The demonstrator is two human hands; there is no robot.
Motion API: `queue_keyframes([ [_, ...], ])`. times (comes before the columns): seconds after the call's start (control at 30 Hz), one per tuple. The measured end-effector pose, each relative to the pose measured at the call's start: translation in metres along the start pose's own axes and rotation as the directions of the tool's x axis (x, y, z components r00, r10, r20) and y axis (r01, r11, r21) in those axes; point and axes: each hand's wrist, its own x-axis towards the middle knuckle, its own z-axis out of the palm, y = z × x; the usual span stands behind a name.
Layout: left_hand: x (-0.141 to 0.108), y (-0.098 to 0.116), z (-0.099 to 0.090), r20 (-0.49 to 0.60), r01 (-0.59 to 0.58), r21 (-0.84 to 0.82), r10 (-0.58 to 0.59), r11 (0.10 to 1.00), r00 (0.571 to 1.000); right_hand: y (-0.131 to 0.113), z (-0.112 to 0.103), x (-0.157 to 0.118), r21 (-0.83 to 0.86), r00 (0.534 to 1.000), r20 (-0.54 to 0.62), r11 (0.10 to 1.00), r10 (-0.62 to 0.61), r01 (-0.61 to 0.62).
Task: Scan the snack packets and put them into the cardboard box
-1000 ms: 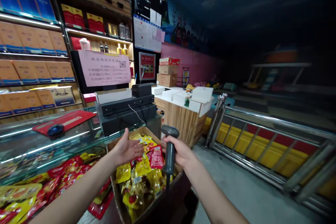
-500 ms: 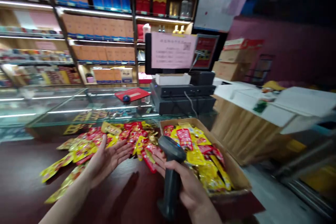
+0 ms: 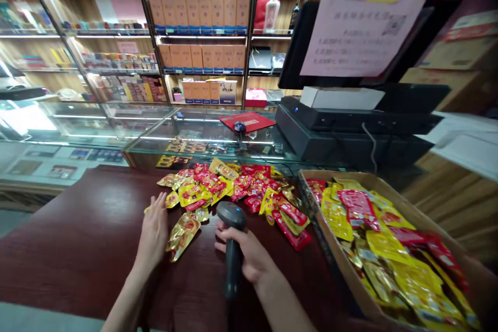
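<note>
The left hand [image 3: 154,233] is held open and palm down, its fingers extended and pointing forward. The right hand [image 3: 249,255] is closed in a curled grip, its fingers wrapped inward. Both forearms are extended forward from the lower edge of view, with the hands held just apart.

And we're looking out from the person's head, facing forward and down over a dark wooden counter [image 3: 70,238]! Right up close, low in frame: the left hand [image 3: 153,233], the right hand [image 3: 249,254] and a barcode scanner [image 3: 232,238], a cardboard box [image 3: 330,249] crowding the right, a glass display case [image 3: 97,129] and shelves [image 3: 198,21] farther off.
</note>
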Motion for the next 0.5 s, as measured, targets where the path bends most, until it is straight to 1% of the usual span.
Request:
queue_keyframes([
  [0.03,0.005,-0.006,0.001,-0.010,-0.032,0.153,0.034,0.988,0.999,0.003,0.002,0.004,-0.009,1.000,-0.021,1.000,0.000,0.000],
  [0.1,0.011,-0.012,0.008,0.020,-0.032,0.364,0.027,0.931,0.999,0.006,0.002,0.011,-0.016,0.999,-0.051,1.000,-0.003,0.002],
  [0.13,0.012,-0.012,0.013,0.060,-0.040,0.432,0.016,0.901,0.998,0.007,0.002,0.013,-0.012,0.998,-0.060,1.000,-0.004,0.003],
  [0.2,0.009,-0.007,0.027,0.160,-0.118,0.519,0.040,0.847,0.986,0.008,-0.002,0.014,0.006,0.998,-0.067,1.000,-0.012,0.012],
  [0.27,-0.002,0.003,0.044,0.224,-0.204,0.561,0.090,0.802,0.970,0.008,-0.008,0.011,0.032,0.998,-0.064,0.999,-0.025,0.027],
  [0.33,-0.019,0.015,0.064,0.212,-0.215,0.570,0.111,0.793,0.971,0.007,-0.016,0.004,0.066,0.997,-0.063,0.997,-0.043,0.047],
  [0.4,-0.038,0.029,0.087,0.173,-0.192,0.547,0.115,0.815,0.978,0.004,-0.027,-0.006,0.099,0.995,-0.075,0.993,-0.063,0.070],
  [0.5,-0.065,0.048,0.127,0.161,-0.187,0.450,0.126,0.873,0.979,-0.005,-0.048,-0.025,0.095,0.982,-0.162,0.989,-0.094,0.111],
])
